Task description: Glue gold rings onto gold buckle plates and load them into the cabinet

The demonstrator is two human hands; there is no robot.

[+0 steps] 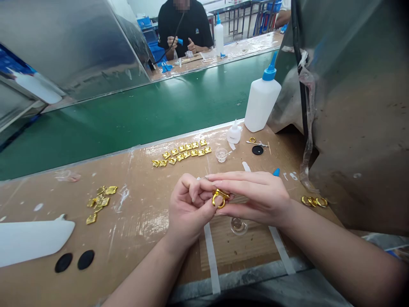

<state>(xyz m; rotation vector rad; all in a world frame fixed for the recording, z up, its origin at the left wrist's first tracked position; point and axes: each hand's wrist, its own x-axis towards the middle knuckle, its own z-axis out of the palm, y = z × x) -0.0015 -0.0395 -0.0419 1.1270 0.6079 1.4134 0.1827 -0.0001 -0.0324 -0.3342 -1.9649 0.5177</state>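
A gold ring (218, 205) with a flat top piece is between both hands, over the middle of the bench. My left hand (191, 209) is closed with its thumb against the ring's band. My right hand (255, 197) has its long fingers over the flat top and its thumb below, pinching the ring from the other side. A small clear cup (239, 226) sits on the bench just under my right hand. Beyond the hands, gold square-topped pieces (186, 154) stand in two rows. Plain gold rings (314, 201) lie beside my right forearm.
A large white bottle (261, 104) with a blue nozzle, a small white bottle (234, 134) and a clear dish (221, 154) stand behind. Loose gold pieces (101, 200) and black discs (86, 259) lie left. Past the green belt (179, 102) sits a person (185, 27).
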